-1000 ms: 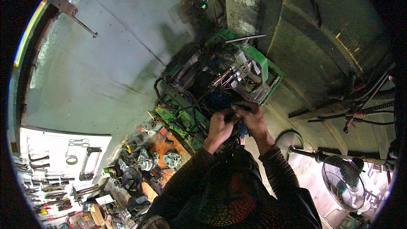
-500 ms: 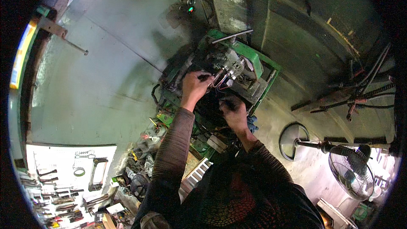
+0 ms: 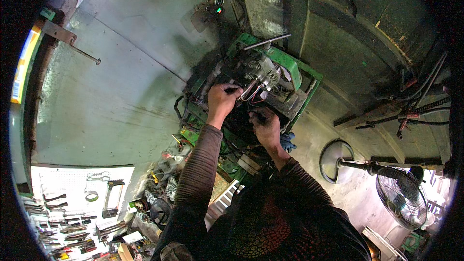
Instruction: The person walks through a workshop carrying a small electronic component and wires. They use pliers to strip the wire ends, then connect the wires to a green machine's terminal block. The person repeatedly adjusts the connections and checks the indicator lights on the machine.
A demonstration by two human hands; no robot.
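My left hand [image 3: 224, 102] is closed, its thumb and fingers pinched together at the left side of a greasy machine with a green frame [image 3: 293, 70]. Thin pale and reddish wires [image 3: 251, 97] loop between that hand's fingertips and a silvery ribbed metal part [image 3: 266, 75], and the hand seems to pinch one of them. Lower and to the right, my right hand [image 3: 267, 128] has its blackened fingers curled together close to the wires. Whatever lies between those fingers is too dark to make out. Dark shadow hides the space under both hands.
A metal bar [image 3: 267, 42] crosses the machine's top. Flat metal walls rise around it. Cables and a chain [image 3: 430, 104] hang at right, above a standing fan [image 3: 401, 197]. Tools hang on a white pegboard [image 3: 79, 191] at lower left; clutter lies beside it.
Both hands stay in nearly the same place; the right fingers have shifted slightly. The pale wire loop beside the left fingertips shows more plainly now.
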